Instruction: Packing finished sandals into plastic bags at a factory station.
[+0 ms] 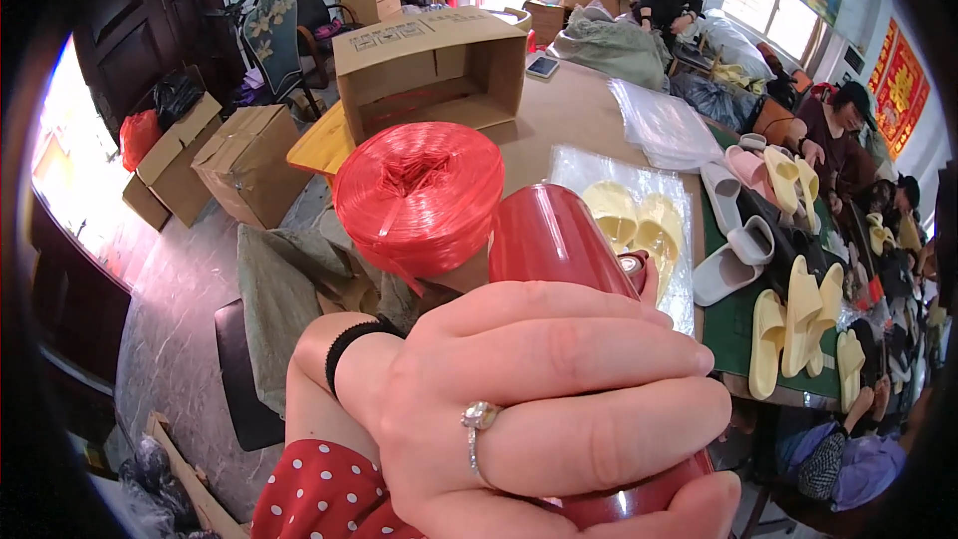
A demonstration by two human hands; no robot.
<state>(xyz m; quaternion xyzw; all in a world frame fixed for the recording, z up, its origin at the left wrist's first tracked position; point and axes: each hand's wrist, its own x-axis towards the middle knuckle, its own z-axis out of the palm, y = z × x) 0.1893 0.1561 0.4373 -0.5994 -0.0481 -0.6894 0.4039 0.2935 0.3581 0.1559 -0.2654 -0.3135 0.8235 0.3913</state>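
My left hand (529,389) fills the lower middle, closed round a glossy red flask (552,230) very near the camera. A ring sits on one finger and a black band circles the wrist. A small round metal piece (632,263) shows on the flask's side. Beyond it, a sliver of a finger (650,282), apparently of my right hand, rests against the flask; the rest of that hand is hidden. Just behind the flask stands a big roll of red plastic twine (439,190). Pale yellow slippers (639,223) lie on clear plastic beside it.
An open cardboard box (439,70) stands on the brown tabletop (559,120), near stacked clear bags (664,125) and a phone (542,67). Several slippers (768,339) line the right side. Co-workers (679,0) are at the back and right. Cartons (249,165) and a chair (274,40) stand left.
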